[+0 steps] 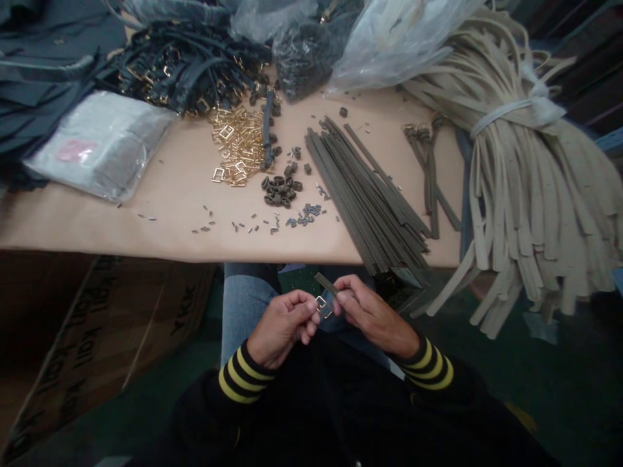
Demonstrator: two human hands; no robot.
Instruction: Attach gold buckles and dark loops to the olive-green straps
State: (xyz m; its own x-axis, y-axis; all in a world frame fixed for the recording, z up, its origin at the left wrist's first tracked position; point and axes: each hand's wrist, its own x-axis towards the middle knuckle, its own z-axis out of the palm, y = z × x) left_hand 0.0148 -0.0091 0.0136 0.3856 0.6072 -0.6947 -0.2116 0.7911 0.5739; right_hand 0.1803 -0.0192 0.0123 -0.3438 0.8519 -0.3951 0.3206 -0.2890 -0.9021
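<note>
Above my lap, my left hand (288, 321) pinches a small gold buckle (324, 307) between thumb and fingertips. My right hand (372, 311) is closed on a dark olive strap (325, 282), whose end sticks out toward the upper left, just above the buckle. Whether strap and buckle are joined I cannot tell. On the table in front lie a pile of gold buckles (238, 139), a cluster of dark strap loops (282, 188) and small metal clips (305, 215). A bundle of olive straps (365, 194) reaches over the table's front edge.
A big tied bunch of beige straps (530, 168) hangs off the right side. Dark straps with buckles (185, 68) are heaped at the back left, beside a plastic-wrapped packet (100, 143). Clear bags (394, 42) lie at the back. A cardboard box (111, 324) stands below left.
</note>
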